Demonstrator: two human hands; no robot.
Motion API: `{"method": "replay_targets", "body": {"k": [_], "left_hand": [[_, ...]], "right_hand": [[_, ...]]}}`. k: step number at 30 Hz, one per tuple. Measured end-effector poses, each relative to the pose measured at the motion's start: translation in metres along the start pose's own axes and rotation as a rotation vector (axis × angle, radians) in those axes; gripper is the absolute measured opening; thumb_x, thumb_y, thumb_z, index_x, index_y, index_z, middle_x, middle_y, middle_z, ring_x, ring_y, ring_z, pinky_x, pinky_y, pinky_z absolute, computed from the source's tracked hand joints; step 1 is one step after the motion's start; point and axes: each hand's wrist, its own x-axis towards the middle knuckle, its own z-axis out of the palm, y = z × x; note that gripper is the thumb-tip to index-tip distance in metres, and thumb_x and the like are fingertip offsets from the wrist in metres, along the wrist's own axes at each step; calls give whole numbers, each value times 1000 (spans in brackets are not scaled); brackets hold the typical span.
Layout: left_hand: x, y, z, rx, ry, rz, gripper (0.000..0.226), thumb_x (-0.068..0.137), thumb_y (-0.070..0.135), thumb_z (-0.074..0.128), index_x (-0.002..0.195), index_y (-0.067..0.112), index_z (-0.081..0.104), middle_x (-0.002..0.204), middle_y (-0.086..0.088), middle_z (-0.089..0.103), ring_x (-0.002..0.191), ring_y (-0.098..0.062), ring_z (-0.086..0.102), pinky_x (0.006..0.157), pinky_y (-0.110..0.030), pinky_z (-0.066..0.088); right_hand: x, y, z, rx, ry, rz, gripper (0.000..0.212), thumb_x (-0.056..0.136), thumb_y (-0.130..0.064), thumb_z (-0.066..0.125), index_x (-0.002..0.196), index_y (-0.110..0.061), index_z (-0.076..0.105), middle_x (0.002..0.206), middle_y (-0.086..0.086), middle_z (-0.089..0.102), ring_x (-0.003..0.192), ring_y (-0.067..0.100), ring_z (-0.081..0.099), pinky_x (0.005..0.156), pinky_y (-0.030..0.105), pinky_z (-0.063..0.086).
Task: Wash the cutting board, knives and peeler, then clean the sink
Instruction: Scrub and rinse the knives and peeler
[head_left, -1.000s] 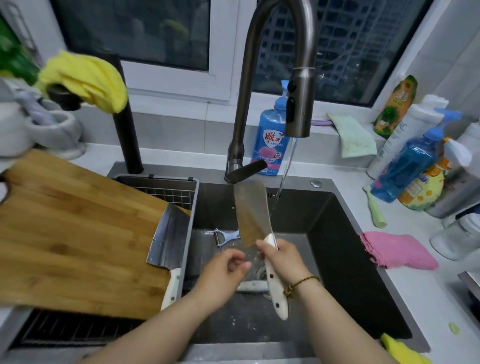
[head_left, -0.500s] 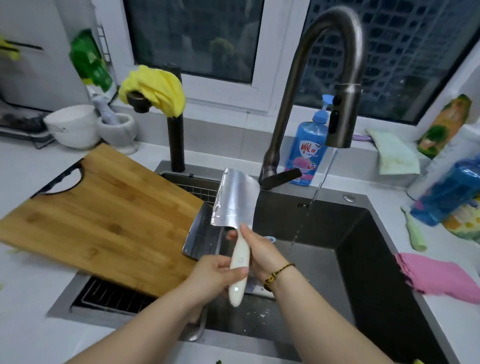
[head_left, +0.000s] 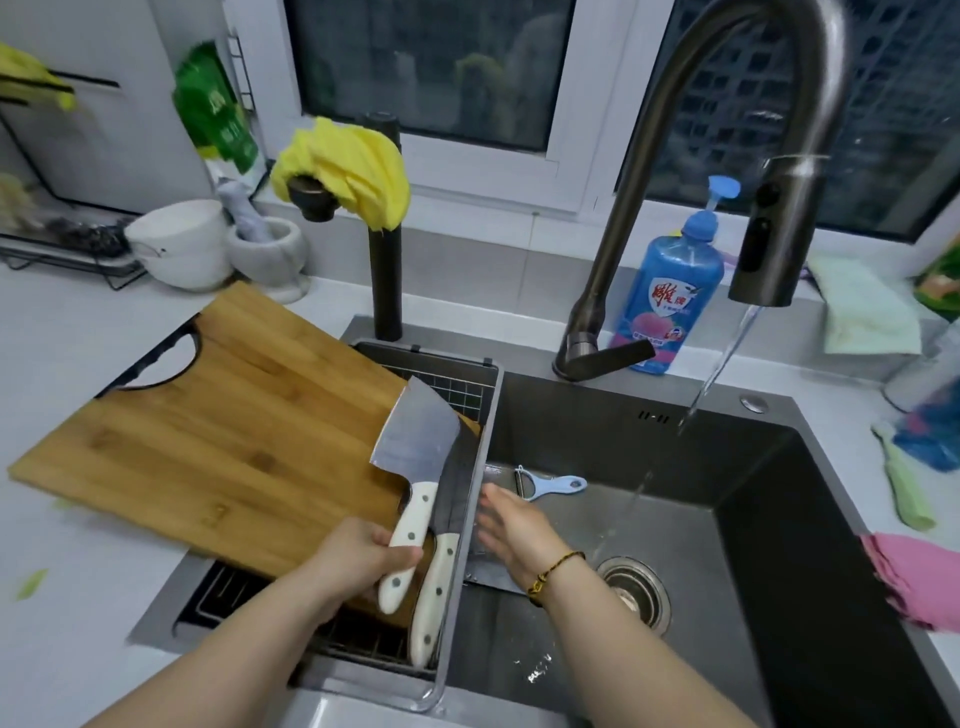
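My left hand grips the white handle of a cleaver, its blade held over the right end of the wooden cutting board. The board lies across a wire drain basket at the sink's left side. A second knife with a white handle leans in the basket beside the cleaver. My right hand hovers with fingers spread over the dark sink, holding nothing. A blue peeler lies on the sink floor just beyond it. Water runs from the tap.
A blue soap bottle stands behind the tap. A yellow cloth hangs on a black spout. A pink cloth lies on the counter at the right, a white bowl and mortar at the back left. The drain sits near my right wrist.
The cleaver passed from my right hand to my left and moved left, from under the tap to above the board. My right hand let go and opened over the sink.
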Motion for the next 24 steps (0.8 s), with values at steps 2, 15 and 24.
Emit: {"method": "replay_targets", "body": {"k": [2, 15, 24], "left_hand": [[6, -1, 0, 45, 3, -25, 20, 83, 13, 66, 65, 9, 56, 58, -1, 58, 53, -10, 53, 39, -13, 38], [26, 3, 15, 358, 33, -40, 19, 80, 25, 70, 65, 16, 61, 53, 6, 50, 48, -4, 45, 36, -10, 29], [27, 8, 23, 573, -28, 51, 27, 81, 33, 68, 59, 22, 57, 46, 11, 40, 40, -1, 35, 35, -12, 27]], "right_hand": [[3, 1, -1, -7, -14, -4, 26, 100, -20, 30, 119, -14, 47, 130, 8, 50, 126, 20, 43, 108, 32, 29], [10, 3, -14, -73, -45, 21, 31, 100, -21, 31, 125, -12, 45, 120, 2, 51, 123, 22, 47, 105, 34, 34], [25, 12, -27, -13, -96, 32, 37, 100, -18, 29, 132, -4, 40, 139, 10, 44, 126, 28, 46, 99, 33, 38]]}}
